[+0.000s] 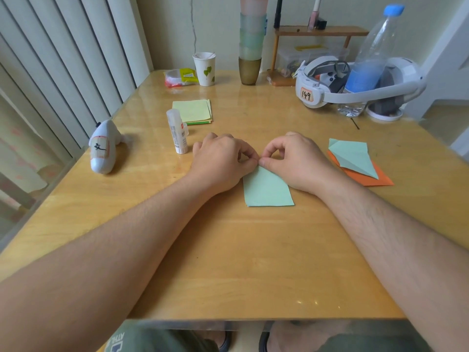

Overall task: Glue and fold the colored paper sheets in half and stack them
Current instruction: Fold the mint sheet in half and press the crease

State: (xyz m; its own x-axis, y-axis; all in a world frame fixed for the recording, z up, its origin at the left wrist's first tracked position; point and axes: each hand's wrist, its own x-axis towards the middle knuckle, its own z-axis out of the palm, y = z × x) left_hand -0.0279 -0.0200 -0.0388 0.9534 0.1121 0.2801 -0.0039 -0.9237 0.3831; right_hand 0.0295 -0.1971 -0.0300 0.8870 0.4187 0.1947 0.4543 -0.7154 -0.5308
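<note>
Both hands meet at the far end of the folded green sheet (267, 189). Left hand (223, 161) and right hand (294, 161) each pinch that far edge, fingertips nearly touching each other at the middle of it, fingers curled narrow, not spread. The sheet lies flat on the table (228, 262), long axis running from the hands straight back toward the person, near end free between the 2 forearms. It looks already folded in half; likely the hands are lining up or pressing the far edge, a judgement only.

Key relation: the finished stack, a green folded sheet (352, 156) on an orange sheet (368, 177), lies just right of the right hand, well clear of the left. So the right hand is nearer for stacking; a sideways slide or lift rightward would do it.

Glue stick (177, 133) stands upright just left of the left hand, close, cap off or on I cannot tell. Unused yellow sheets (193, 110) lie beyond the left hand, further away.

Surface: glossy wooden table, smooth, paper may slide. Beyond the hands: paper cup (204, 68), stacked cups (251, 41), headset (355, 82), water bottle (373, 49). Left of the left hand: small white plush toy (104, 146), then vertical blinds (63, 59).
</note>
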